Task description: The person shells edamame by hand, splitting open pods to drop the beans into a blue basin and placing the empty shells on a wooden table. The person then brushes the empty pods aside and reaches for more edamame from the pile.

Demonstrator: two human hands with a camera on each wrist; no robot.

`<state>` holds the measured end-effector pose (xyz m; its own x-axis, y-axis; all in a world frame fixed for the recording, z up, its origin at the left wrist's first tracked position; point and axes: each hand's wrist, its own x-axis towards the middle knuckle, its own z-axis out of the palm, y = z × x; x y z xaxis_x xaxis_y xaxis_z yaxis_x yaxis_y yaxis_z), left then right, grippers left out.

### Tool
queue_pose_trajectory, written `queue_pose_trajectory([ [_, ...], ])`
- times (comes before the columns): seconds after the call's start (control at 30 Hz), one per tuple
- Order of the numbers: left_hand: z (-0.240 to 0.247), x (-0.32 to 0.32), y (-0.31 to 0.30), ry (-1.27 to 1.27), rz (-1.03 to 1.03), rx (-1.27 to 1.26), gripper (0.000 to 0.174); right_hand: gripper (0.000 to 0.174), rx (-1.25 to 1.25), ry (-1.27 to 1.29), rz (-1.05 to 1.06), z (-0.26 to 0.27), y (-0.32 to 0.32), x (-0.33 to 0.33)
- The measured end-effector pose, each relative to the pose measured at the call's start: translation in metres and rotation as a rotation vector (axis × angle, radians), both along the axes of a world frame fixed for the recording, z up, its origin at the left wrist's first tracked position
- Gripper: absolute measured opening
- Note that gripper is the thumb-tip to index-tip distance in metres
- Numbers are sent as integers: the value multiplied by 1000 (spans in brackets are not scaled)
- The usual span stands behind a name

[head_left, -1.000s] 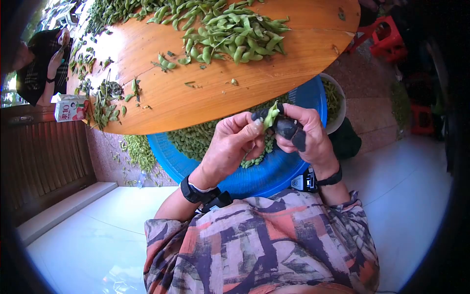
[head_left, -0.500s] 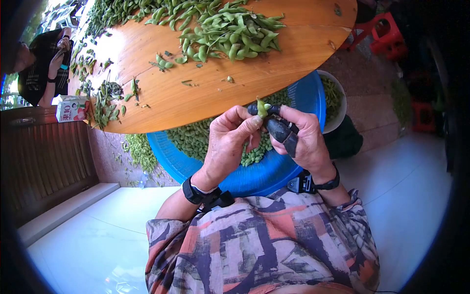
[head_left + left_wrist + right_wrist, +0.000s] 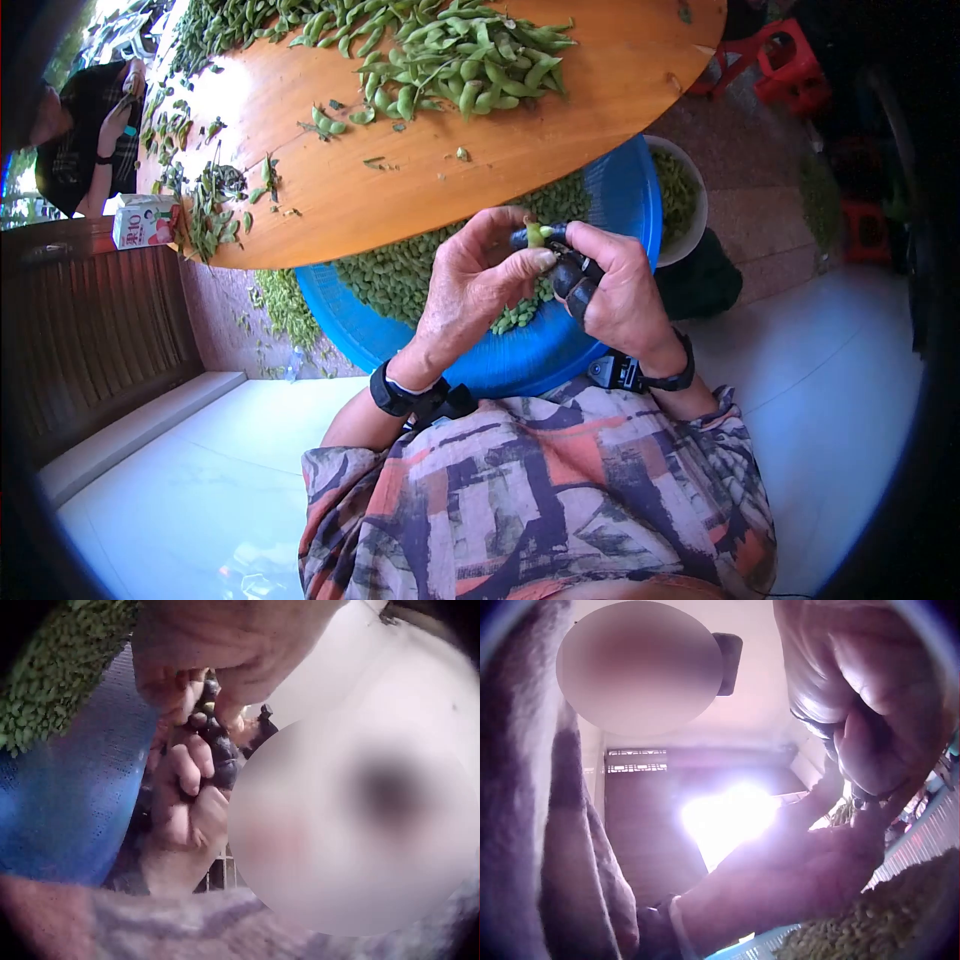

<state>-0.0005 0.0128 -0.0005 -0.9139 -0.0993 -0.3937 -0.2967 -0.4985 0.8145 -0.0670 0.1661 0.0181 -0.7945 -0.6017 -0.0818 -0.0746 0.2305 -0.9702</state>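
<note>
In the head view a green soybean pod [image 3: 536,236] is between the two hands, above a blue basket [image 3: 652,200] holding a heap of shelled green beans [image 3: 385,275]. The left hand [image 3: 470,272] pinches the pod from the left with thumb and forefinger. The right hand [image 3: 630,295] pinches it from the right; black coverings wrap its thumb and forefinger. In the left wrist view the hands meet at the dark-covered fingers [image 3: 223,761], and only a bit of green shows. Fingers mostly hide the pod in the right wrist view.
On the wooden table [image 3: 420,190] lies a pile of soybean pods [image 3: 480,65], with scraps and a drink carton [image 3: 146,222] toward the left. A white bowl of green pieces [image 3: 700,215] stands right of the basket. Another person [image 3: 85,140] sits at far left; red stools [image 3: 790,70] are at right.
The pod has shifted slightly left and now sits lower between the fingers, with a green bean showing at its side. The right hand has turned a little and drawn closer to the left hand.
</note>
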Motion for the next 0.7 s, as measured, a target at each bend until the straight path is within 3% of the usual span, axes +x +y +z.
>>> queue_pose_trajectory([
  [0.07, 0, 2, 1, 37, -2, -31, 26, 13, 36, 157, 37, -2, 2, 1],
  [0.17, 1, 5, 0, 151, -164, -623, 15, 10, 36, 235, 37, -9, 4, 3],
  [0.27, -4, 5, 2, 343, -143, -802, 14, 9, 50, 251, 51, -9, 6, 2],
  [0.33, -5, 4, -4, 352, -185, -815, 14, 9, 55, 156, 64, -10, 9, 0],
  [0.4, -3, 4, -9, 184, -295, -567, 18, 9, 57, 65, 75, -10, 14, -4],
  [0.47, -4, 3, -11, 158, -305, -503, 21, 9, 139, -373, 100, -12, 21, -6],
  [0.53, -6, 3, -11, 130, -312, -437, 25, 6, 128, -252, 95, -15, 22, -4],
  [0.6, -12, 2, -8, 120, -261, -389, 27, 5, 108, 147, 72, -21, 23, -1],
  [0.7, -7, 0, -9, 77, -267, -280, 28, 7, 98, 253, 43, -6, 23, -2],
])
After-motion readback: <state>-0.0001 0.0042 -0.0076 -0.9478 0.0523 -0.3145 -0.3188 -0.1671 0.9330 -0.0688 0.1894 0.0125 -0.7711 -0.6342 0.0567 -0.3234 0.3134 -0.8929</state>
